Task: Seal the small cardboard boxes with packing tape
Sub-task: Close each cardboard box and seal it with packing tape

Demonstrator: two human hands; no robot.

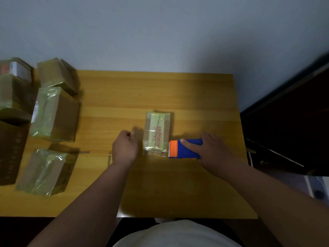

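A small cardboard box (157,132) with tape over its top and red print lies in the middle of the wooden table (195,97). My right hand (211,148) grips a blue and orange tape dispenser (185,148) just right of the box's near corner, the orange end pointing at the box. A short strip of clear tape lies on the table at the box's near edge. My left hand (125,148) hovers just left of the box with its fingers curled, holding nothing that I can see, and is slightly blurred.
Several taped cardboard boxes (53,114) stand along the table's left side, with another (42,172) nearer the front edge. A large brown carton (10,150) sits at the far left. Dark furniture (288,125) stands right of the table.
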